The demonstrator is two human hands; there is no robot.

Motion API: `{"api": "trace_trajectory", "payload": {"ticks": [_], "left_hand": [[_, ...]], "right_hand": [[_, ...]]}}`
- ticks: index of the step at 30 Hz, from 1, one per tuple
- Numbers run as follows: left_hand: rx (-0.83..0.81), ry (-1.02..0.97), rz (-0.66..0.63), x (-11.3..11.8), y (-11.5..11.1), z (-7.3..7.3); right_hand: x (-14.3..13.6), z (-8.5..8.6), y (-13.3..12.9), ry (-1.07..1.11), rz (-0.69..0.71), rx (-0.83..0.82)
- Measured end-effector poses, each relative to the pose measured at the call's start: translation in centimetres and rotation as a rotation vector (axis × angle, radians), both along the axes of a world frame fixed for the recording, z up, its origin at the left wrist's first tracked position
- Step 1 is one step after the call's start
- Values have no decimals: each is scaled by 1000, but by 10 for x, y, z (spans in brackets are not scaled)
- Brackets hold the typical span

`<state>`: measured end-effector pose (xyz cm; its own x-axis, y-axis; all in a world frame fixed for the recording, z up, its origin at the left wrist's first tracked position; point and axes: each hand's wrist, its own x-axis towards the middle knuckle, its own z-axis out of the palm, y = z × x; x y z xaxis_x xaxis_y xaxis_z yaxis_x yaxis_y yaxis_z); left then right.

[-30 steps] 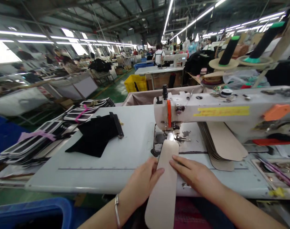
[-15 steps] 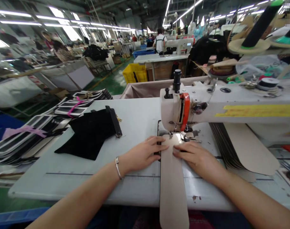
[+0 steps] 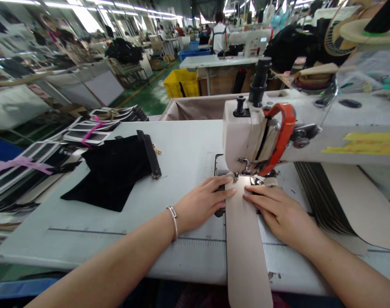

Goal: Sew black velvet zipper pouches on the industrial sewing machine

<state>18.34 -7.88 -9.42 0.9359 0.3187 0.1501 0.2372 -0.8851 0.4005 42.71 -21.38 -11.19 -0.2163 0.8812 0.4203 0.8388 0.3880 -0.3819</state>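
Note:
A long beige panel with a rounded near end (image 3: 246, 248) lies under the needle area of a white sewing machine (image 3: 241, 137) and hangs over the table's front edge. My left hand (image 3: 197, 203), with a silver bracelet at the wrist, rests its outstretched fingertips on the panel's left edge. On the opposite edge, the fingers of my right hand (image 3: 281, 211) lie flat and extended. Both hands press from above, close in front of the presser foot, and neither is closed around anything. The needle itself is hard to make out.
A black fabric piece with a zipper strip (image 3: 108, 171) lies left on the white table (image 3: 188, 149). Tied stacks of dark panels (image 3: 28, 167) stand beyond its left edge. More beige panels (image 3: 361, 205) are stacked under the machine arm. A cloth-lined bin (image 3: 195, 109) sits behind.
The view has shifted, so the machine looks larger and farther right. Both hands remain on the beige panel in nearly the same pose.

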Motion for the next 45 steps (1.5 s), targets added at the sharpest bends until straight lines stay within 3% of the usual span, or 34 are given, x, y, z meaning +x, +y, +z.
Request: {"api": "trace_trajectory", "payload": {"ticks": [8,16,33,37,40,42,45], "left_hand": [[-9,11,5,1,-1,2],[-43,-5,18,2,-1,1],[-34,-20,30,4,0,-3],[-44,-20,34,6,-5,1],[-37,21,7,-8,-1,8],[63,84,152,-32,9,14],[344,238,613,-76,32,19]], "right_hand": [[-3,1,1,-18,-14,-6],[-5,1,0,-211,-76,-65],[1,-3,3,-213,-67,-86],[4,-10,2,-202,-55,-38],[9,-23,1,-179,-55,40],[13,-34,3,-172,-48,78],[17,-47,6,-173,-37,121]]}}
